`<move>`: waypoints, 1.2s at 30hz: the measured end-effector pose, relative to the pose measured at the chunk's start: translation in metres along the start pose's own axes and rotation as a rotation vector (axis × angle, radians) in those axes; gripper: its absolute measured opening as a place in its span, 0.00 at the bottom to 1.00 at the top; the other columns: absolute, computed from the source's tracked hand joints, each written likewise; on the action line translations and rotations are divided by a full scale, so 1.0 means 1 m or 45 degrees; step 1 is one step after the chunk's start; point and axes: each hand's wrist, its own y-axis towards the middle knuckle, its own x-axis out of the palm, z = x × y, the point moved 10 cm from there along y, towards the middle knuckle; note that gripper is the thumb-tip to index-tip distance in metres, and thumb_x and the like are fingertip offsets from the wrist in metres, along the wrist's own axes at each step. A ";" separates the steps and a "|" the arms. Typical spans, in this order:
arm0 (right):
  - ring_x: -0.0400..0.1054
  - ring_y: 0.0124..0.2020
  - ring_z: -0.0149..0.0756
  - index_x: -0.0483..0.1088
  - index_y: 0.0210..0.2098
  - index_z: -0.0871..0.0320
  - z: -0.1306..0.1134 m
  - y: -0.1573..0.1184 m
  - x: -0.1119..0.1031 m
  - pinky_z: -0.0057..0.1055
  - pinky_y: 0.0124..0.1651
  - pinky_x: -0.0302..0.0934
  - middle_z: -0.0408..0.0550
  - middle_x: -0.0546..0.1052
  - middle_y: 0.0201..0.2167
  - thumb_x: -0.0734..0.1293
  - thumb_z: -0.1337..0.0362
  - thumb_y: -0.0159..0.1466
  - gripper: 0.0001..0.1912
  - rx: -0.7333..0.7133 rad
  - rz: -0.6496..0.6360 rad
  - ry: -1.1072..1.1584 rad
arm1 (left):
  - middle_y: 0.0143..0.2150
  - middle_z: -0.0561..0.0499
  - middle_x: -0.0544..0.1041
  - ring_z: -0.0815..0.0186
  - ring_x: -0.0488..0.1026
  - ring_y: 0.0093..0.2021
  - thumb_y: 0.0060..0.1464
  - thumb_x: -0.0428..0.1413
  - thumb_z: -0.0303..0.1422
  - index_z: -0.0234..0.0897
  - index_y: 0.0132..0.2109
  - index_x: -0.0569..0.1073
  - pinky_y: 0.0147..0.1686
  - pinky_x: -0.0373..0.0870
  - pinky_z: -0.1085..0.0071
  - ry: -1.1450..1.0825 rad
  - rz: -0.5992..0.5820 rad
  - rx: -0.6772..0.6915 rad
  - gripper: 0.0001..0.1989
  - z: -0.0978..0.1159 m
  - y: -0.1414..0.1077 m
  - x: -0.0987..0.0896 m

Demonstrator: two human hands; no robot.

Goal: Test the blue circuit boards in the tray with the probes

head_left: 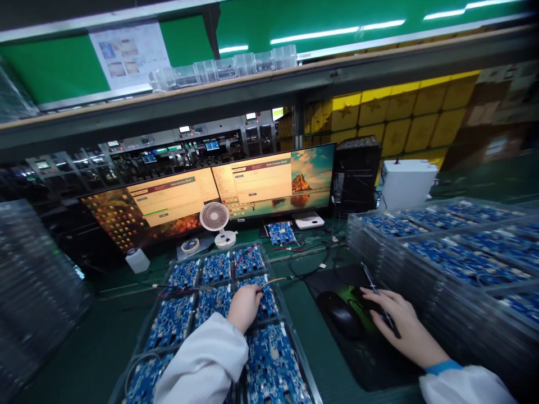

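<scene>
The left hand (243,306) rests curled on a board (261,300) in the tray (290,331), fingers hidden. The right hand (396,322) pinches a pen (374,292) beside the mouse (340,314); board stacks (455,264) crowd its right.

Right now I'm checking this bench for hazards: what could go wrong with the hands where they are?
1. The left hand rests on bare blue circuit boards in the clear tray; pressing or dragging could damage a board.
2. Thin wires cross the tray close to that hand; a snag might pull a connection loose.
3. The right hand holds a pen beside the mouse; it may slip.
</scene>
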 end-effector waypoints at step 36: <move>0.71 0.47 0.47 0.71 0.46 0.49 0.015 0.001 0.003 0.46 0.46 0.69 0.49 0.78 0.47 0.61 0.56 0.61 0.15 0.088 -0.015 0.059 | 0.47 0.42 0.76 0.60 0.73 0.50 0.58 0.49 0.29 0.32 0.46 0.75 0.54 0.65 0.68 -0.034 0.012 0.012 0.13 0.000 -0.005 -0.002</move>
